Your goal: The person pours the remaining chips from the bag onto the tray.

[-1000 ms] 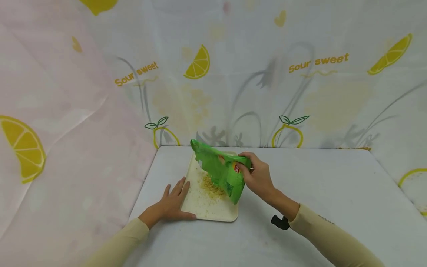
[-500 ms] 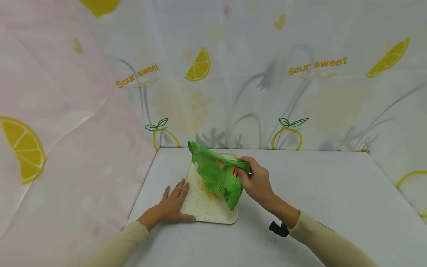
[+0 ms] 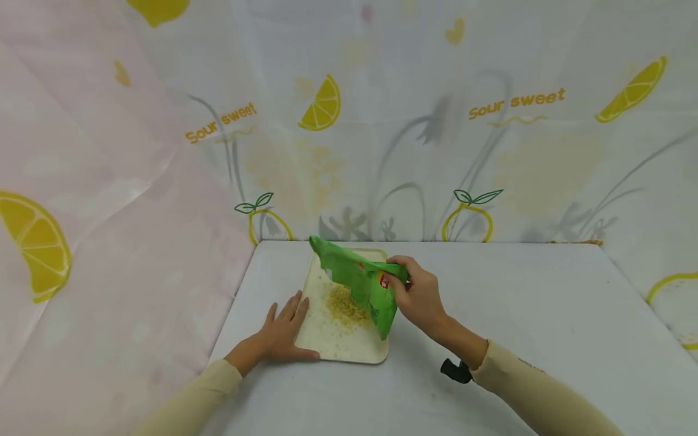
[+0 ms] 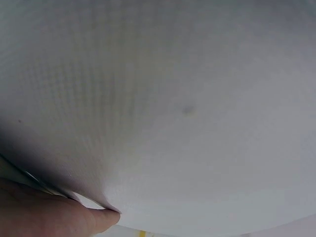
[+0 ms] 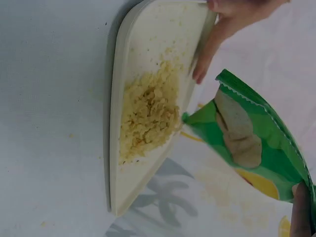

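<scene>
My right hand (image 3: pixel 418 292) pinches a green chip bag (image 3: pixel 360 275) by its upper right end and holds it tilted over a cream tray (image 3: pixel 349 348). A heap of yellow crumbs (image 3: pixel 346 304), like crushed chips, lies in the middle of the tray, partly hidden by the bag in the head view. The right wrist view shows the crumb heap (image 5: pixel 150 111) and the printed bag (image 5: pixel 247 133) close by. My left hand (image 3: pixel 280 336) lies with spread fingers at the tray's left edge, its thumb along the near rim. In the left wrist view one finger (image 4: pixel 59 217) shows.
The tray stands on a white-covered table (image 3: pixel 507 303). Behind it hangs a lemon-print cloth (image 3: pixel 403 121), and a pinkish cloth (image 3: pixel 109 242) closes off the left side. A black strap piece (image 3: pixel 457 370) hangs from the right wrist.
The bag has dipped and swung slightly, then come back up, so the crumb heap was more covered half a second ago than now. The left hand has stayed at the tray.
</scene>
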Action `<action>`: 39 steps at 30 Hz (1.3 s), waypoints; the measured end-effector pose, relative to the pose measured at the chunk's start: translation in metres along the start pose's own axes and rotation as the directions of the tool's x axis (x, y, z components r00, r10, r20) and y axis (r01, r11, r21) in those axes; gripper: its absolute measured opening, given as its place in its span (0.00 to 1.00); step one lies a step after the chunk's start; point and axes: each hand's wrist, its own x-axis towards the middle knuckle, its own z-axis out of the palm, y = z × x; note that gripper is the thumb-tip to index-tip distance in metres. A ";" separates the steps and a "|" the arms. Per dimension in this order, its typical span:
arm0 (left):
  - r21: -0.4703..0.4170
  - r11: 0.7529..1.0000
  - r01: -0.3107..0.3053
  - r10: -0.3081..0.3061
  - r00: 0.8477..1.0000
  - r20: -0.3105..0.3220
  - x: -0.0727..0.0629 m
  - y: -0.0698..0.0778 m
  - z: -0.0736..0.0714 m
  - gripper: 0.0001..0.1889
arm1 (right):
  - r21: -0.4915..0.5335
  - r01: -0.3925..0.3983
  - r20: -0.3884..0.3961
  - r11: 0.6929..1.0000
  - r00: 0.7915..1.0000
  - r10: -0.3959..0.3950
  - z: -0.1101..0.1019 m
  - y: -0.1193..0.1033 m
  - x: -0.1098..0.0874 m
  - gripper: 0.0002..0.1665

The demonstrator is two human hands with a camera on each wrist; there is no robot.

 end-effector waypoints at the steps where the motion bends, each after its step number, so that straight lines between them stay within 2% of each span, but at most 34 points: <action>1: -0.001 1.000 0.002 -0.002 1.000 0.005 0.000 0.000 0.001 0.68 | -0.002 -0.012 0.007 1.000 1.000 0.012 0.001 0.001 -0.002 0.15; 7: 0.008 1.000 0.013 -0.013 1.000 0.009 0.000 0.000 0.002 0.68 | 0.000 -0.009 -0.018 1.000 1.000 0.009 0.000 0.003 -0.002 0.17; 10: 0.005 1.000 0.012 -0.012 1.000 0.011 0.000 0.001 0.000 0.68 | 0.016 0.044 -0.079 0.999 0.996 -0.043 -0.005 -0.005 0.005 0.17; 13: -0.006 1.000 0.004 -0.004 1.000 -0.005 -0.001 0.003 -0.002 0.68 | 0.033 0.061 -0.133 0.998 0.990 -0.056 -0.008 -0.008 0.010 0.17; 15: -0.019 1.000 -0.002 0.001 1.000 -0.017 -0.002 0.003 -0.003 0.68 | 0.034 0.048 -0.111 0.998 0.993 -0.044 -0.005 -0.002 0.008 0.17; 19: -0.022 1.000 0.003 -0.003 1.000 0.000 -0.003 0.003 -0.002 0.68 | 0.013 -0.014 -0.029 1.000 0.999 0.015 0.001 0.006 -0.002 0.15; 22: -0.002 1.000 0.007 -0.007 1.000 0.007 -0.002 0.003 -0.001 0.68 | 0.015 -0.017 -0.029 1.000 0.999 0.017 0.001 0.007 -0.006 0.15; 25: 0.004 1.000 0.004 -0.004 1.000 -0.001 -0.001 0.002 -0.001 0.68 | 0.014 0.030 -0.072 0.999 0.997 -0.029 -0.002 0.005 -0.002 0.16; 28: -0.003 1.000 0.006 -0.006 1.000 0.007 0.001 0.001 -0.001 0.68 | 0.011 0.097 -0.164 0.995 0.982 -0.094 -0.006 0.002 0.005 0.18; 30: 0.001 1.000 0.012 -0.012 1.000 0.005 0.001 0.001 -0.001 0.68 | 0.002 0.098 -0.166 0.995 0.981 -0.096 -0.007 0.003 0.007 0.17; 35: 0.006 1.000 0.021 -0.021 1.000 0.013 0.001 0.001 -0.001 0.69 | 0.017 -0.010 -0.044 1.000 0.999 0.010 -0.002 0.012 -0.005 0.15; 39: -0.002 1.000 0.020 -0.020 1.000 0.015 -0.001 0.001 0.000 0.69 | 0.077 -0.092 -0.046 0.993 0.994 0.096 0.000 0.016 -0.016 0.14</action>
